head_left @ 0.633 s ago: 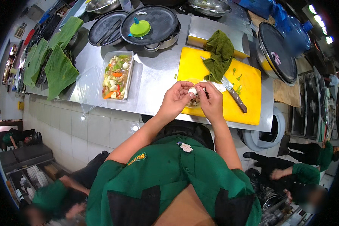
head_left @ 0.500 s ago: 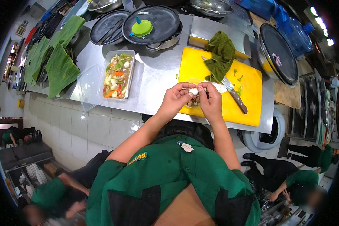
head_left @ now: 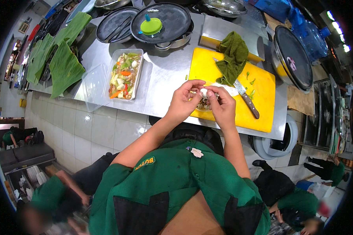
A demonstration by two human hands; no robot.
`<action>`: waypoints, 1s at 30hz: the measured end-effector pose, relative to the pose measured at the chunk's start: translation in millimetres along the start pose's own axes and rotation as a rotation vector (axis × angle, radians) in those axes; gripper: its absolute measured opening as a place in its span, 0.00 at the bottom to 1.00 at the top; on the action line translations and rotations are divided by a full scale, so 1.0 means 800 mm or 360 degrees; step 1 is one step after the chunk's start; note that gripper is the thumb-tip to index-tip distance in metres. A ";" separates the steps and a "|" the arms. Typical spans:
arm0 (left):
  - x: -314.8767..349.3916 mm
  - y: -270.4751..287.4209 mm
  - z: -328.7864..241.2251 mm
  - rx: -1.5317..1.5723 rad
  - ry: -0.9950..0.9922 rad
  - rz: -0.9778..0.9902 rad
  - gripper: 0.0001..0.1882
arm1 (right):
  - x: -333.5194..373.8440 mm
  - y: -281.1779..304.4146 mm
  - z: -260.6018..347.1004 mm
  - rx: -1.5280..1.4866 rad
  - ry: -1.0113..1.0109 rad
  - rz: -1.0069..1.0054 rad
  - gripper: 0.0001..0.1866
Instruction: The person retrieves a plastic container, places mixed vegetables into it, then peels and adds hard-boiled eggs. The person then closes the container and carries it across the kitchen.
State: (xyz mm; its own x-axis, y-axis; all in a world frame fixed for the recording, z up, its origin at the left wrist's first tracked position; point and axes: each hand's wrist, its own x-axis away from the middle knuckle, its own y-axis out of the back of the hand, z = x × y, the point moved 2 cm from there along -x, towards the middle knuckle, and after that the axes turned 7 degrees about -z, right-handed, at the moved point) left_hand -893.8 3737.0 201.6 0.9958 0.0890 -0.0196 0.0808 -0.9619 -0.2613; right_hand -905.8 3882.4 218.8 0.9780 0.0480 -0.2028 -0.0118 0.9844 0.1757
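Observation:
My left hand (head_left: 183, 101) and my right hand (head_left: 224, 106) meet over the near left part of a yellow cutting board (head_left: 262, 115). Pinched between the fingertips of both is a small white egg (head_left: 203, 92), which looks like a quail egg. Directly below sits a small clear bowl (head_left: 202, 105) of dark-speckled bits that resemble eggshell, partly covered by my hands. Right of my hands lies a knife (head_left: 250, 105) with a brown handle, its blade partly under a crumpled green towel (head_left: 232, 58). Green scraps (head_left: 252, 82) are scattered beside it.
A clear tub of cut vegetables (head_left: 124, 78) stands to the left, its loose lid (head_left: 93, 90) alongside. Banana leaves (head_left: 66, 70) cover the table's left end. Lidded pots (head_left: 161, 23) and a steel box (head_left: 233, 37) stand behind. Co-workers (head_left: 53, 199) are on both sides.
The egg has turned slightly between my fingers, and my right fingers have shifted over it. The whole view has drifted a little. Co-workers at the lower right have moved.

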 end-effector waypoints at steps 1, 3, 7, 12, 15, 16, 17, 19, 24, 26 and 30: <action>0.001 0.000 0.000 -0.0002 0.0013 0.0018 0.15 | 0.000 0.000 -0.002 -0.0191 -0.0180 0.0001 0.08; 0.002 0.000 0.000 -0.0008 0.0044 0.0073 0.13 | 0.002 0.001 -0.006 -0.0339 -0.0338 -0.0071 0.08; 0.005 -0.005 0.002 0.0072 0.0026 0.0031 0.11 | 0.004 -0.004 -0.010 -0.0252 -0.0329 -0.0209 0.08; 0.003 -0.006 0.006 0.0210 0.0051 -0.0038 0.12 | 0.003 -0.007 -0.005 -0.0051 0.0000 -0.0246 0.07; 0.001 0.005 0.009 0.0317 0.0411 0.0027 0.14 | 0.001 -0.007 -0.009 -0.0447 -0.0357 -0.0183 0.06; 0.001 0.006 0.010 0.0407 0.0488 0.0022 0.14 | 0.000 -0.007 -0.009 -0.0542 -0.0416 -0.0146 0.06; 0.002 0.008 0.012 0.0487 0.0584 -0.0001 0.13 | 0.000 -0.007 -0.010 -0.0653 -0.0480 -0.0123 0.06; 0.003 0.009 0.016 0.0690 0.0751 -0.0002 0.13 | -0.001 -0.008 -0.010 -0.0731 -0.0518 -0.0094 0.07; 0.003 0.015 0.027 0.0970 0.0934 -0.0004 0.13 | -0.001 -0.011 -0.008 -0.0590 -0.0470 -0.0105 0.07; 0.004 0.018 0.030 0.1023 0.0939 -0.0069 0.12 | -0.001 -0.011 -0.007 -0.0453 -0.0428 -0.0199 0.07; 0.007 0.020 0.032 0.1092 0.0929 -0.0173 0.10 | -0.001 -0.016 0.003 0.0306 0.0075 -0.0081 0.11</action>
State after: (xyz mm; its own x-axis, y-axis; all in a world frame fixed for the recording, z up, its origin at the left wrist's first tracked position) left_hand -888.2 3728.8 172.4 0.8622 -0.1547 0.4824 0.3192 -0.5735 -0.7544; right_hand -905.8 3869.0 218.7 0.9655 0.0111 -0.2602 0.0819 0.9355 0.3438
